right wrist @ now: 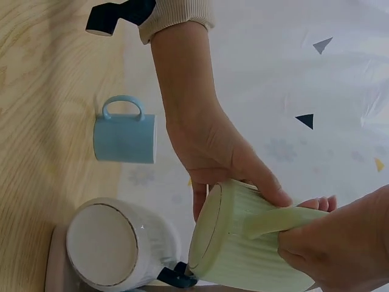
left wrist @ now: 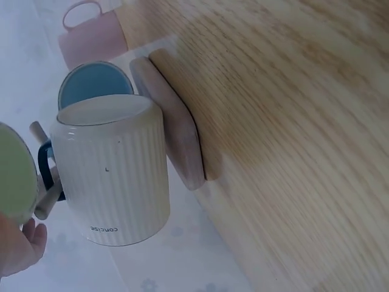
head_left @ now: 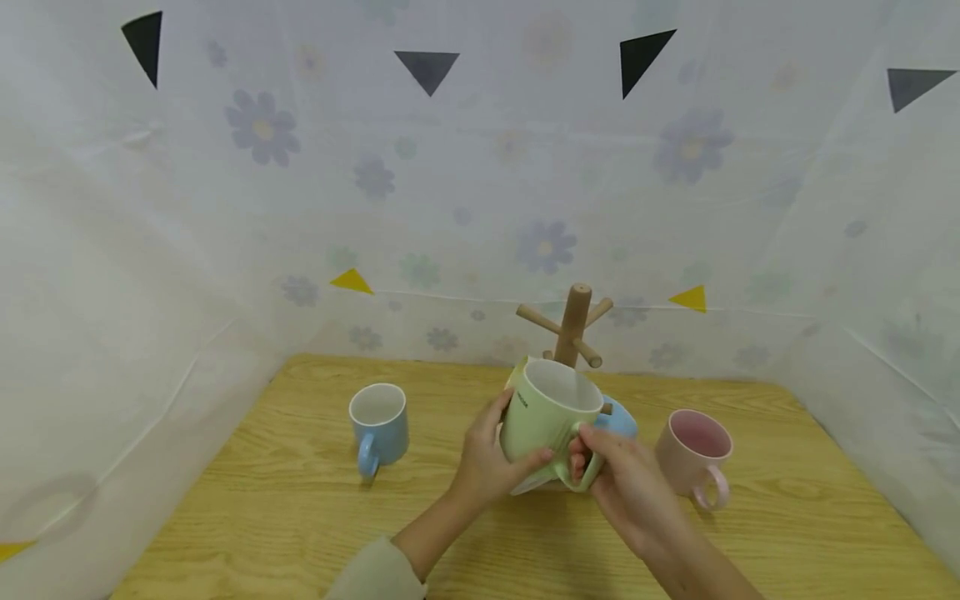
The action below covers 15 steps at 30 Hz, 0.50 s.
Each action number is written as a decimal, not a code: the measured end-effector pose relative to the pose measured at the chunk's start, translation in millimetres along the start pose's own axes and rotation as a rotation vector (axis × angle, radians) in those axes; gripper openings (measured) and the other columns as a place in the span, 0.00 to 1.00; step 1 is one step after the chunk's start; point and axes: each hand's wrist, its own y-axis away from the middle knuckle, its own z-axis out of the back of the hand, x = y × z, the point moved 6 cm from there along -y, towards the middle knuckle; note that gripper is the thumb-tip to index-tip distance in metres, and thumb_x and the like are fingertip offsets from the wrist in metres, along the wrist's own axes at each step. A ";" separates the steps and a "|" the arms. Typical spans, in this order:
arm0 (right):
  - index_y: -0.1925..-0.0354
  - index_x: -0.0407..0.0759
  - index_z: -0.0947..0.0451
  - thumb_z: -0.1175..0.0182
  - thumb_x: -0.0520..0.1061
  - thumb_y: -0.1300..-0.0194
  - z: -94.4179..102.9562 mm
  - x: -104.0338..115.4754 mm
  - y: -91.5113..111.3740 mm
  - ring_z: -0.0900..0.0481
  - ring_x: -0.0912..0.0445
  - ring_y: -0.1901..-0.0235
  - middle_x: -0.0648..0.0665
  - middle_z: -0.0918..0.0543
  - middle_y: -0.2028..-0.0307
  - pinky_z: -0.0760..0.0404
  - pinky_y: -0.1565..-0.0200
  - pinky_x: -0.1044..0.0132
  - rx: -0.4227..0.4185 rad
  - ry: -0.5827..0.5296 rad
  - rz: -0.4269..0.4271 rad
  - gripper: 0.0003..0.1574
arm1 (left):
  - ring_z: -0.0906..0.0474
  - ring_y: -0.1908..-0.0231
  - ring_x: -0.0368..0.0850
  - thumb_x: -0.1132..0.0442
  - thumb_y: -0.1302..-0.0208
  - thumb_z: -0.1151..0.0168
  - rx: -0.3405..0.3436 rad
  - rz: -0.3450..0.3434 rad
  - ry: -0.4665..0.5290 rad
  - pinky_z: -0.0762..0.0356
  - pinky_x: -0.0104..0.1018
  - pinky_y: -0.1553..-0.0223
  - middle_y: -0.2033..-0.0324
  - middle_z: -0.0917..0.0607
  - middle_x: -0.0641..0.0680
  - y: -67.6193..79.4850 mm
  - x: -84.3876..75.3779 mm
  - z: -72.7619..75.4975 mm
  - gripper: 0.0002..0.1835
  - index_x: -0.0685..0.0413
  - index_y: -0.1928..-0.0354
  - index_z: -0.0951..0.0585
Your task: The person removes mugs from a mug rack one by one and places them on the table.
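A light green mug (head_left: 540, 417) is held up in front of a wooden mug tree (head_left: 573, 321), its white-lined mouth tilted upward. My left hand (head_left: 487, 458) grips the mug's body, thumb on the near side. At the handle, my right hand (head_left: 630, 483) pinches with thumb and fingers. On the tree hangs a white ribbed mug (left wrist: 115, 176) with a dark handle, mostly hidden behind the green one in the head view. Another blue mug (head_left: 618, 417) shows behind, on the tree's right side. Both hands also appear on the green mug (right wrist: 249, 237) in the right wrist view.
A blue mug (head_left: 382, 425) stands upright on the wooden table (head_left: 300, 517) to the left. To the right stands a pink mug (head_left: 693, 454), close to my right forearm. Bare pegs (head_left: 540, 319) stick out near the tree's top. A flowered white curtain (head_left: 465, 167) surrounds the table.
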 end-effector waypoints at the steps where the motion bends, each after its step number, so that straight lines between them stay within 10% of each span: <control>1: 0.68 0.45 0.27 0.54 0.42 0.29 2.6 -1.5 1.4 0.30 0.62 0.67 0.53 0.27 0.70 0.27 0.63 0.75 -0.005 0.016 0.012 0.12 | 0.24 0.53 0.48 0.32 0.49 0.43 0.010 -0.007 -0.004 0.23 0.41 0.54 0.47 0.23 0.59 0.0 0.4 -0.2 0.47 0.62 0.38 0.33; 8: 0.68 0.46 0.23 0.54 0.43 0.29 27.0 -6.5 12.3 0.28 0.63 0.68 0.53 0.25 0.69 0.25 0.63 0.75 0.028 0.118 0.081 0.14 | 0.24 0.51 0.54 0.33 0.48 0.50 0.009 0.006 -0.037 0.24 0.45 0.51 0.50 0.21 0.63 -5.6 11.4 4.4 0.43 0.64 0.43 0.28; 15: 0.69 0.46 0.20 0.60 0.38 0.27 52.5 -2.3 21.0 0.26 0.64 0.70 0.55 0.21 0.70 0.25 0.63 0.75 0.182 0.082 0.200 0.22 | 0.20 0.58 0.50 0.57 0.47 0.33 -0.022 -0.104 -0.459 0.21 0.42 0.56 0.60 0.18 0.58 -12.3 14.1 3.7 0.21 0.63 0.54 0.22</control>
